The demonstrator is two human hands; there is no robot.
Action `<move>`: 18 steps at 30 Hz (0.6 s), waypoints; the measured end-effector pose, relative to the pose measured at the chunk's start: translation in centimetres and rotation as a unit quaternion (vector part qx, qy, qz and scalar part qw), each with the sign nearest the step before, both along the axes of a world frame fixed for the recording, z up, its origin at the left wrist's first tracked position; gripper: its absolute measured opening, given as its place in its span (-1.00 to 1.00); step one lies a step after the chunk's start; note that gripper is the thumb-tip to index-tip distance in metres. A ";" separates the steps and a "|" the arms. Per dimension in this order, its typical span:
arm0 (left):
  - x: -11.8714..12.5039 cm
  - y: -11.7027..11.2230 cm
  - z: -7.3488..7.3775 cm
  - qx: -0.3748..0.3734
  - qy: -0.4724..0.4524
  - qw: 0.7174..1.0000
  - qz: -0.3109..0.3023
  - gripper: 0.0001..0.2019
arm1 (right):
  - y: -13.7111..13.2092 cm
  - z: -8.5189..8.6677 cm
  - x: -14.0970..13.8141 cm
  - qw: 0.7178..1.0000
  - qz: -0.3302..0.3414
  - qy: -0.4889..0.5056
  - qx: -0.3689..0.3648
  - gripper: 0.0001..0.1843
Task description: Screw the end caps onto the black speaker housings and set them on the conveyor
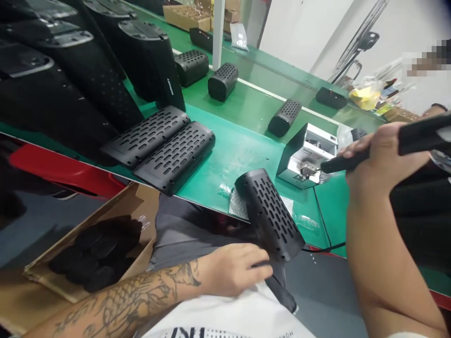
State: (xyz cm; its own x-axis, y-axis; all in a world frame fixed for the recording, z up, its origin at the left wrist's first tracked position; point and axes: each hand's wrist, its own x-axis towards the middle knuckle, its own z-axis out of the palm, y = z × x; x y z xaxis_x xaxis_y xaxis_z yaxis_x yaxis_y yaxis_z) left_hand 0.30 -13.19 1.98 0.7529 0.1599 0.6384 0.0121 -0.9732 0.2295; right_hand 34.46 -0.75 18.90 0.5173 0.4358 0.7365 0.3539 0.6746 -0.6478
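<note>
My right hand (384, 150) is wrapped round a black electric screwdriver (423, 136). Its tip meets the front of a small white and black screw feeder (308, 157), close to the metal outlet. Against my lap and the bench edge leans a black slotted housing (271, 213), its upper end over a sheet of bubble wrap (239, 206). Beside the housing's lower end is my left hand (239, 268), fingers loosely bent and apart, with nothing visible in it. Whether its fingertips touch the housing I cannot tell.
Two slotted housings (176, 157) lie side by side on the green bench (239, 150). Tall black units (148, 61) stand at left. More housings sit on the green belt (253, 105) behind. A cardboard box (148, 202) of black parts is below left. A cable (320, 211) hangs from the feeder.
</note>
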 end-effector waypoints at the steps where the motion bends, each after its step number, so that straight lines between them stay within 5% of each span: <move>1: 0.7 1.4 1.4 0.044 0.013 0.998 -0.031 -0.64 | 0.9 -0.6 0.6 1.000 0.001 -0.010 -0.005 -0.50; 4: 3.3 6.1 5.8 0.087 0.111 0.990 -0.015 -0.27 | 2.3 -2.4 1.7 0.999 0.005 -0.022 -0.024 -0.49; 7: 5.8 9.7 8.2 0.041 0.235 0.971 0.002 0.08 | 2.3 -3.9 2.1 0.999 0.018 -0.018 -0.047 -0.48; 13: 7.4 10.9 7.9 -0.005 0.280 0.939 0.199 0.17 | 1.1 -4.9 1.5 0.996 0.032 -0.005 -0.078 -0.55; 18: 4.0 12.6 8.9 -0.033 0.285 0.941 0.180 0.11 | -2.1 -2.4 0.3 0.997 0.043 0.026 -0.057 -0.53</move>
State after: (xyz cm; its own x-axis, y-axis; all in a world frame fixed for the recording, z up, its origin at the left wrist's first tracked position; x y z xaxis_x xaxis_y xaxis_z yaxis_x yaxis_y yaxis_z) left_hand 4.34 -0.57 10.87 0.8591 0.4956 0.1279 0.4782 -0.8662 0.1449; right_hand 34.73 -2.83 16.55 0.5102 0.5605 0.6524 0.2612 0.6218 -0.7384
